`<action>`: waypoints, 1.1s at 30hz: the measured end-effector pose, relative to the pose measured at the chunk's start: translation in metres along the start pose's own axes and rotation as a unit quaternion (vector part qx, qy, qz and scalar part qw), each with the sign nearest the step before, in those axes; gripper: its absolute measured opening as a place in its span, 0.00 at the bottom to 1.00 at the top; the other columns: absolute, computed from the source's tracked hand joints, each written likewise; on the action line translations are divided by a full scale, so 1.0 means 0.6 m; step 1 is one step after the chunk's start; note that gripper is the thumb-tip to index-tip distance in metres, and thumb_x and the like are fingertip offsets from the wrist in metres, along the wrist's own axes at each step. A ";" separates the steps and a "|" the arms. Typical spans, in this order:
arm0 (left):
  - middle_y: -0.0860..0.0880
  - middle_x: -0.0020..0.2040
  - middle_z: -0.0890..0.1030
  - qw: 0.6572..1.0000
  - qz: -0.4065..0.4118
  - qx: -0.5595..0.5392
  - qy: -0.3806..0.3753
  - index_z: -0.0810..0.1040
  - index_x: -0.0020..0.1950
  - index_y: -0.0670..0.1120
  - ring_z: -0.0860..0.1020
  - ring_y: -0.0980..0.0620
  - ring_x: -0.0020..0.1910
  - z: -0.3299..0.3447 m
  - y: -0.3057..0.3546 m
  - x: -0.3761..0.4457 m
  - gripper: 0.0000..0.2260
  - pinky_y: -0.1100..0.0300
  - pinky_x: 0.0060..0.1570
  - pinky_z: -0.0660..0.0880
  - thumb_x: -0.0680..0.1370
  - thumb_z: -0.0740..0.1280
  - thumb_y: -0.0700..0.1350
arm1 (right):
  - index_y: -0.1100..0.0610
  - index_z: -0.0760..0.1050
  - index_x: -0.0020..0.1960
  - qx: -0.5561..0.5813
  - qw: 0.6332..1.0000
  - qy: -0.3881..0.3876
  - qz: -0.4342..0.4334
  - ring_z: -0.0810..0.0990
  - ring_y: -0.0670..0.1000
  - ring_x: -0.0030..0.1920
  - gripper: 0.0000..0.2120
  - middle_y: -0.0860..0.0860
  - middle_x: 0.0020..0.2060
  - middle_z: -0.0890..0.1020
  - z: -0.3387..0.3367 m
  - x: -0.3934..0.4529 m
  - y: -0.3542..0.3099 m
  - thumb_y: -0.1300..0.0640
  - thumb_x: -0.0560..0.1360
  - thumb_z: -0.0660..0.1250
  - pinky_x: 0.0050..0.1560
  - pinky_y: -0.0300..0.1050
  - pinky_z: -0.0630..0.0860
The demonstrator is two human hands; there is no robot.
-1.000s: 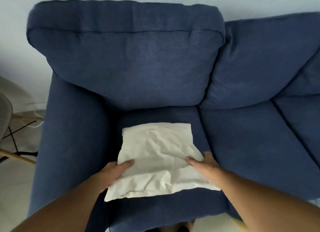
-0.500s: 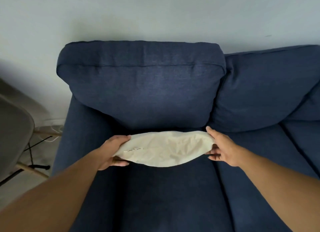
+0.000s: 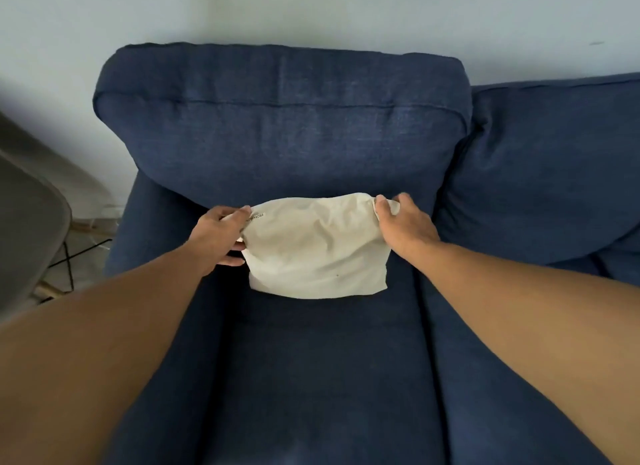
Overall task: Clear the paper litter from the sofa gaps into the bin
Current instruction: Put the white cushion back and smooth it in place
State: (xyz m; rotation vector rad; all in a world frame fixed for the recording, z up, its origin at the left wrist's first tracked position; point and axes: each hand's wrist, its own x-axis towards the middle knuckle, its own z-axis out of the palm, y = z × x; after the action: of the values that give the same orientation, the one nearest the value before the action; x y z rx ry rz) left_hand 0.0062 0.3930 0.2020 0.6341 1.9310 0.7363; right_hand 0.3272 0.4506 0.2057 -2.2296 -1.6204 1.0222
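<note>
While both hands grip its upper corners, the cream cushion [image 3: 317, 248] stands against the blue back cushion [image 3: 284, 125], its lower edge on the sofa seat [image 3: 311, 378]. Left hand [image 3: 221, 234] pinches the left corner, right hand [image 3: 403, 222] the right. No paper litter shows.

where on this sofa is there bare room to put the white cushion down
The front of the dark blue seat cushion, between both forearms, is bare. So is the neighbouring seat on the right. The back is crowded: the small cream fabric cushion stands there, left hand and right hand gripping its top corners.
</note>
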 end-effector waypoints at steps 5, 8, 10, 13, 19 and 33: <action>0.49 0.55 0.81 0.994 0.039 0.083 0.063 0.77 0.59 0.55 0.83 0.47 0.48 0.017 0.016 0.021 0.21 0.48 0.40 0.84 0.72 0.68 0.66 | 0.44 0.65 0.68 -0.078 0.996 0.024 -0.022 0.76 0.59 0.48 0.29 0.51 0.49 0.76 0.004 0.023 -0.018 0.29 0.76 0.45 0.44 0.55 0.71; 0.48 0.59 0.78 0.980 0.072 0.167 0.084 0.75 0.65 0.53 0.79 0.46 0.53 0.022 0.017 0.031 0.27 0.47 0.53 0.80 0.73 0.64 0.68 | 0.46 0.65 0.66 -0.111 0.993 0.036 -0.029 0.75 0.59 0.46 0.24 0.53 0.50 0.78 0.006 0.022 -0.023 0.33 0.79 0.45 0.44 0.55 0.70; 0.45 0.63 0.75 0.964 0.102 0.225 0.094 0.75 0.67 0.52 0.74 0.48 0.55 0.022 0.020 0.034 0.27 0.51 0.56 0.74 0.75 0.61 0.67 | 0.47 0.65 0.66 -0.128 0.990 0.045 -0.029 0.76 0.60 0.47 0.23 0.56 0.53 0.78 0.006 0.018 -0.028 0.36 0.81 0.45 0.45 0.56 0.69; 0.44 0.64 0.70 0.951 0.128 0.262 0.104 0.73 0.67 0.52 0.70 0.49 0.46 0.022 0.033 0.030 0.27 0.53 0.47 0.67 0.76 0.58 0.67 | 0.49 0.65 0.69 -0.140 0.987 0.069 -0.046 0.77 0.62 0.53 0.22 0.59 0.60 0.74 0.008 0.012 -0.040 0.39 0.84 0.46 0.48 0.56 0.70; 0.48 0.69 0.65 0.917 0.232 0.307 0.106 0.67 0.70 0.53 0.73 0.43 0.61 0.006 0.049 0.032 0.29 0.47 0.51 0.73 0.75 0.61 0.70 | 0.51 0.66 0.70 -0.174 0.963 0.140 -0.152 0.74 0.62 0.58 0.18 0.59 0.67 0.67 0.018 0.012 -0.060 0.44 0.84 0.55 0.47 0.57 0.75; 0.52 0.61 0.76 0.666 0.512 0.538 0.060 0.76 0.65 0.54 0.69 0.46 0.65 0.029 0.057 0.029 0.30 0.38 0.73 0.53 0.74 0.57 0.73 | 0.53 0.75 0.64 -0.377 0.787 0.173 -0.457 0.73 0.59 0.62 0.23 0.54 0.67 0.74 0.078 -0.017 -0.054 0.38 0.81 0.56 0.63 0.64 0.64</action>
State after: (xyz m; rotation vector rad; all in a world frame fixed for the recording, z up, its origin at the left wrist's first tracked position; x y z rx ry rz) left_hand 0.0184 0.4326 0.2098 2.5948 1.8616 0.1040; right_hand 0.2716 0.4428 0.1926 -1.3442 -2.7132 -0.3388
